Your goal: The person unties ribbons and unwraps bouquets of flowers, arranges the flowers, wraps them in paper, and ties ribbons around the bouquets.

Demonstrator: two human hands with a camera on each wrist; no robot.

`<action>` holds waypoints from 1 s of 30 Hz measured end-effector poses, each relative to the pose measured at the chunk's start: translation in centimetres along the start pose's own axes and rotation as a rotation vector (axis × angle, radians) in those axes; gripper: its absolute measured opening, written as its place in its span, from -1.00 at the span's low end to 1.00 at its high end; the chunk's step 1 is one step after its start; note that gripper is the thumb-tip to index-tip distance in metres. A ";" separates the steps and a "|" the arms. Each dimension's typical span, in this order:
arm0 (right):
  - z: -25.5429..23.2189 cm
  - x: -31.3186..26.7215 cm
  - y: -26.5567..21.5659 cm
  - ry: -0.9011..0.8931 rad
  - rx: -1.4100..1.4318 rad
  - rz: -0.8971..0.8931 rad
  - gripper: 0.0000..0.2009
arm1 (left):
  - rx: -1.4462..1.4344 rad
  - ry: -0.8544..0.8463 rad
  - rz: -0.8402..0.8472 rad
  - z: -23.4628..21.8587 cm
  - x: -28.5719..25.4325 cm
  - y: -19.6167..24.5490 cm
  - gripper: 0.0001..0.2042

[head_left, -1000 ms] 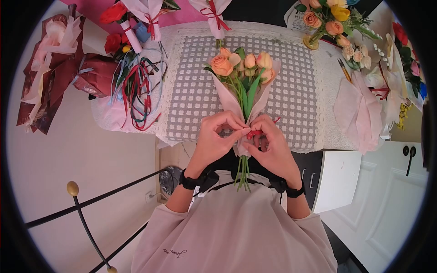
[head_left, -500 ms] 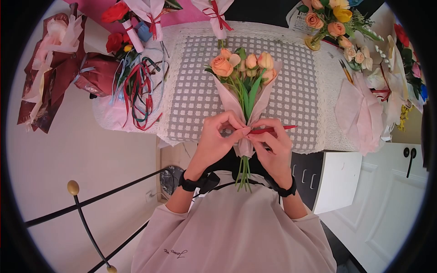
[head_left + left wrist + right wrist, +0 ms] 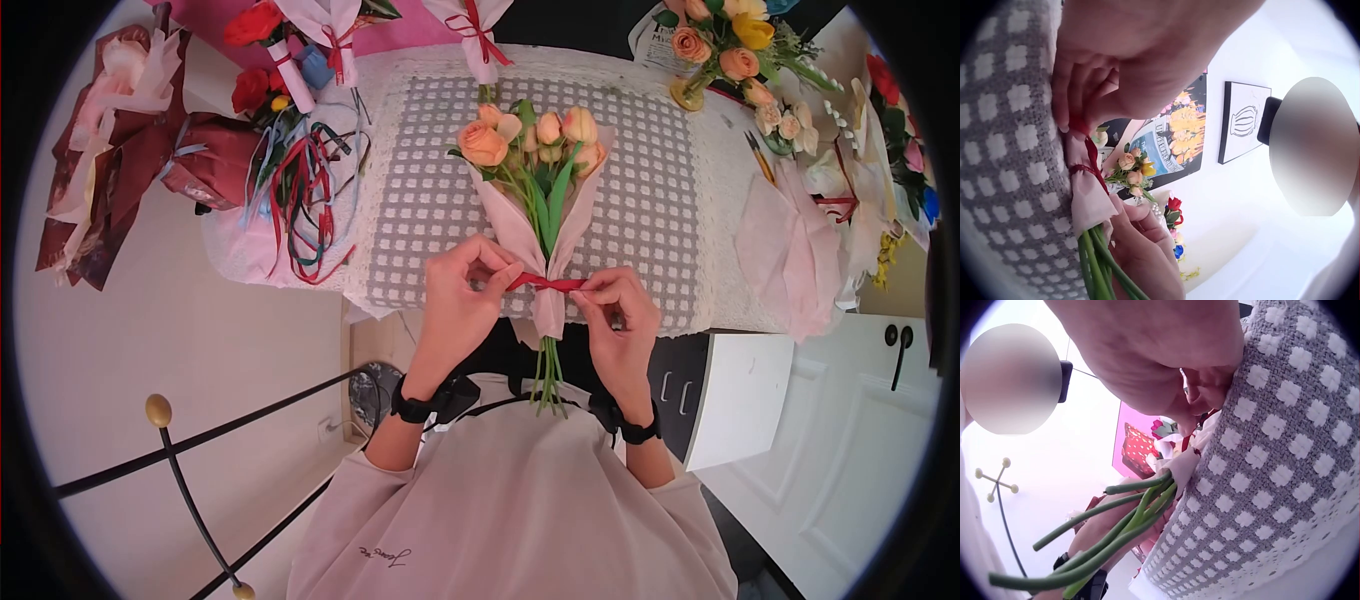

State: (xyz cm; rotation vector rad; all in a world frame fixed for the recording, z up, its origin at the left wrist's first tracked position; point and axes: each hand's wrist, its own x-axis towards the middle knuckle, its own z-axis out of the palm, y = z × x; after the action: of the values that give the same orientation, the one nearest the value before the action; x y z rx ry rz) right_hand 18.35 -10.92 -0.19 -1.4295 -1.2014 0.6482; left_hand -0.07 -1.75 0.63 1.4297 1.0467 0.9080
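A bouquet of peach roses and tulips (image 3: 545, 140) in pale pink paper (image 3: 515, 225) lies on the checked cloth, its green stems (image 3: 547, 375) pointing toward the person. Across the narrow waist of the paper runs a red ribbon (image 3: 552, 284). My left hand (image 3: 462, 305) pinches one side of the ribbon between thumb and fingers. On the other side, my right hand (image 3: 622, 320) pinches the opposite part. In the left wrist view the ribbon (image 3: 1092, 156) wraps the gathered paper (image 3: 1091, 200). Stem ends (image 3: 1110, 540) jut out below the paper in the right wrist view.
Loose red, green and blue ribbons (image 3: 300, 210) lie left of the grey-white checked cloth (image 3: 420, 200). Wrapped bouquets (image 3: 470, 40) stand along the back. At right are folded pink paper (image 3: 790, 240), pencils (image 3: 762, 158) and a gold vase (image 3: 685, 93) of flowers.
Both hands have moved apart from the bouquet's middle, drawing the red ribbon out taut between them. The right hand earlier pulled a ribbon end out to the right. The stems have shifted slightly right.
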 end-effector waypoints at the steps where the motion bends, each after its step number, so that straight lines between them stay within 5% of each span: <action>1: 0.3 0.1 0.2 0.038 0.019 -0.014 -0.84 | 0.042 0.001 0.008 0.1 0.0 0.2 -0.86; 6: 0.4 0.1 0.7 0.074 0.058 -0.023 -0.86 | 0.137 0.016 0.058 0.1 -0.3 0.4 -0.86; 14: -0.5 0.7 -1.4 -0.104 -0.226 -0.199 -0.79 | -0.217 0.024 -0.178 -0.2 -0.8 1.0 -0.89; 18: -0.4 0.6 -0.6 -0.106 -0.313 -0.289 -0.77 | -0.280 0.035 -0.115 -0.1 -0.8 0.3 -0.92; 30: -0.6 0.5 -1.2 -0.112 -0.180 -0.084 -0.88 | 0.217 -0.056 0.033 -0.4 -1.1 1.2 -0.84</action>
State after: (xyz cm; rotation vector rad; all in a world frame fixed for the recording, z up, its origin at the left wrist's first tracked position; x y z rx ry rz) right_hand 18.69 -10.80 1.25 -1.4977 -1.4297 0.5796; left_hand -0.63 -2.74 1.91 1.6473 1.1087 0.7912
